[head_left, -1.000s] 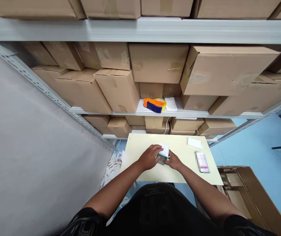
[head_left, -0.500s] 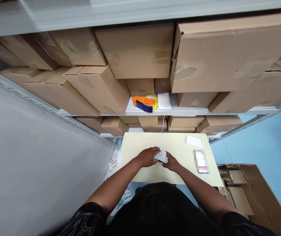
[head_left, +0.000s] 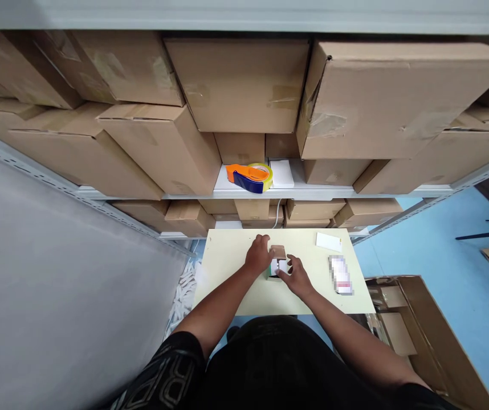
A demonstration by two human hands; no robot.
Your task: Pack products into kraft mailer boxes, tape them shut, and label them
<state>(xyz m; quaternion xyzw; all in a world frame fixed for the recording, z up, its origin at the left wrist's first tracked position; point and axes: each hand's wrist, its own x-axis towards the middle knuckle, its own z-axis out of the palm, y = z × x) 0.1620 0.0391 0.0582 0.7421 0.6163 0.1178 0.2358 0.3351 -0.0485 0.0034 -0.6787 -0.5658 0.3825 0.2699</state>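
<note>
A small box (head_left: 274, 278) rests on the pale table in front of me. Its lid flap (head_left: 278, 251) is raised, with the brown inner face showing, and white contents are visible inside. My left hand (head_left: 258, 254) is beside the flap on the left, its thumb at the flap's edge and its fingers apart, holding nothing I can see. From the right, my right hand (head_left: 298, 277) grips the box, its thumb over the opening and its fingers at the far right side. What lies under that thumb is hidden.
On the table (head_left: 227, 262), a white flat packet (head_left: 329, 241) and a blurred phone-like object (head_left: 341, 275) lie to the right. An orange-and-blue tape dispenser (head_left: 249, 177) sits on the shelf among cardboard boxes (head_left: 240, 85). A large open carton (head_left: 436, 336) stands right of the table.
The small box was closed and held between both hands; now it is on the table with its flap open. My left hand has moved up to the flap. The view has shifted slightly.
</note>
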